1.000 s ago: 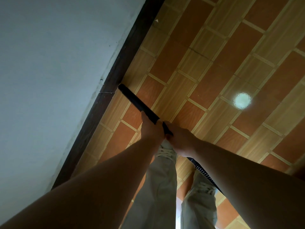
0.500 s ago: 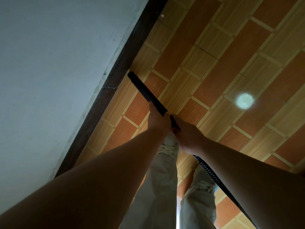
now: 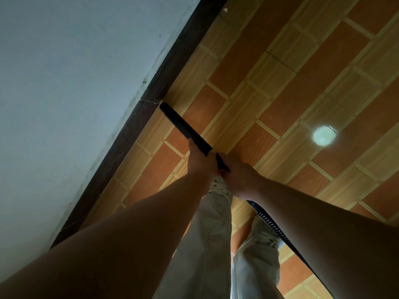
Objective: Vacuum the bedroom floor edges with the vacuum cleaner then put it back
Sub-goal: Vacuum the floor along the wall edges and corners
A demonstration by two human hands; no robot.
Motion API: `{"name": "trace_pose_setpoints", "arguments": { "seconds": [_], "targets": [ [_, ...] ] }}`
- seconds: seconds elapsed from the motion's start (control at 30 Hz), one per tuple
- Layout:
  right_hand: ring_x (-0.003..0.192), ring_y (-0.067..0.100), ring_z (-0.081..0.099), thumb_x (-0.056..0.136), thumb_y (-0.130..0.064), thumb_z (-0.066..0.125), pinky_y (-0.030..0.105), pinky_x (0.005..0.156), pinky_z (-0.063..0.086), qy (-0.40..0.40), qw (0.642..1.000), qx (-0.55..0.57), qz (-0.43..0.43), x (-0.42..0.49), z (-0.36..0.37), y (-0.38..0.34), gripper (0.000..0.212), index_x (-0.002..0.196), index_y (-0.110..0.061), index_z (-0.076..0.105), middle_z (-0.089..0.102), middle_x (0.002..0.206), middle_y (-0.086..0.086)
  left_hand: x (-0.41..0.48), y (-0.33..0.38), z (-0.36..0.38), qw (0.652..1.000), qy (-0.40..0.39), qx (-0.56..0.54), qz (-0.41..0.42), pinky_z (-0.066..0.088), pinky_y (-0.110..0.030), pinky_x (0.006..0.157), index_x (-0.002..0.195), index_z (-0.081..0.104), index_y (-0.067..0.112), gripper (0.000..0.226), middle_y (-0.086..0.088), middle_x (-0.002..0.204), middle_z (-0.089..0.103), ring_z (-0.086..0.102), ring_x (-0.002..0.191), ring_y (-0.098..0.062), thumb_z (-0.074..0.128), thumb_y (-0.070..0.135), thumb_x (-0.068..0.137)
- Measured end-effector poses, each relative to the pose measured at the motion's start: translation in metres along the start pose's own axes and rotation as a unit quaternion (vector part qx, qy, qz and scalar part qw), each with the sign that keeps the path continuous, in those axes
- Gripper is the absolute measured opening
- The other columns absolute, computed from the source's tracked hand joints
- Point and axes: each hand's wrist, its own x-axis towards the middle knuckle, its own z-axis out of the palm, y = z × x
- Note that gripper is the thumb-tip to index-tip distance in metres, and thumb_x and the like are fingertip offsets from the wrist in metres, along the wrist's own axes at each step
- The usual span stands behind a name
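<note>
View from above, looking down the person's own arms. At far left rises a plain pale grey painted wall (image 3: 64,93). Along its foot runs a dark brown skirting board (image 3: 133,134), slanting from lower left to upper right. Just right of it, the black rigid vacuum cleaner tube (image 3: 183,126) lies at an angle over the floor, its tip at the skirting board's lower edge; whether it touches cannot be told. The left hand (image 3: 200,162) is curled round the tube's near end. The right hand (image 3: 237,180), right behind it and touching it, is wrapped round the same tube. From under the right wrist a black ribbed hose (image 3: 272,227) trails to the lower right. Below the hands are beige trousers (image 3: 211,234) and white lace-up shoes (image 3: 220,187). The glossy floor of orange and tan wood-look tiles (image 3: 291,72) fills the right side, with a round white light reflection (image 3: 323,135).
</note>
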Motion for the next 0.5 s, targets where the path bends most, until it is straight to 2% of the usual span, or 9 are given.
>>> {"name": "trace_pose_setpoints", "arguments": {
  "seconds": [0.07, 0.13, 0.3, 0.37, 0.5],
  "targets": [
    [0.104, 0.017, 0.056, 0.108, -0.017, 0.038, 0.013, 0.065, 0.039, 0.003, 1.000, -0.023, -0.012, 0.001, 0.007, 0.001, 0.052, 0.158, -0.034, 0.031, 0.055, 0.139, 0.005, 0.001, -0.006, -0.004, 1.000, 0.005, -0.006, -0.003, 0.063, -0.053, 0.076, 0.145, 0.031, 0.028, 0.053, -0.002, 0.104, 0.062, 0.069, 0.091, -0.026, 0.057, 0.013, 0.101],
    [0.116, 0.021, 0.057, 0.108, -0.016, 0.040, 0.017, 0.073, 0.038, -0.002, 0.999, -0.041, -0.015, 0.002, 0.012, 0.001, 0.053, 0.158, -0.031, 0.030, 0.054, 0.141, 0.007, 0.001, -0.013, -0.007, 1.000, 0.006, -0.022, -0.009, 0.063, -0.053, 0.077, 0.144, 0.033, 0.028, 0.052, -0.003, 0.107, 0.062, 0.069, 0.094, -0.027, 0.057, 0.013, 0.100],
    [0.108, 0.024, 0.061, 0.109, -0.017, 0.039, 0.033, 0.090, 0.051, -0.033, 0.998, -0.047, -0.002, 0.001, 0.020, -0.002, 0.053, 0.158, -0.032, 0.030, 0.060, 0.134, 0.010, -0.002, -0.029, -0.014, 0.998, 0.018, -0.054, -0.025, 0.063, -0.056, 0.077, 0.131, 0.039, 0.028, 0.040, -0.004, 0.102, 0.062, 0.069, 0.094, -0.030, 0.057, 0.011, 0.099],
    [0.111, 0.026, 0.061, 0.109, -0.019, 0.038, 0.040, 0.095, 0.053, -0.040, 0.998, -0.044, 0.000, -0.002, 0.023, -0.001, 0.052, 0.158, -0.032, 0.030, 0.059, 0.136, 0.011, -0.005, -0.032, -0.015, 0.998, 0.021, -0.057, -0.030, 0.062, -0.057, 0.077, 0.125, 0.039, 0.031, 0.037, -0.005, 0.100, 0.061, 0.069, 0.093, -0.031, 0.057, 0.011, 0.099],
    [0.114, 0.029, 0.061, 0.108, -0.015, 0.040, 0.041, 0.095, 0.053, -0.039, 0.998, -0.054, -0.002, -0.008, 0.023, 0.000, 0.054, 0.158, -0.030, 0.029, 0.059, 0.137, 0.013, -0.008, -0.031, -0.013, 0.998, 0.025, -0.052, -0.027, 0.062, -0.057, 0.076, 0.124, 0.041, 0.023, 0.033, -0.007, 0.099, 0.061, 0.069, 0.092, -0.032, 0.059, 0.011, 0.099]
  ]
}}
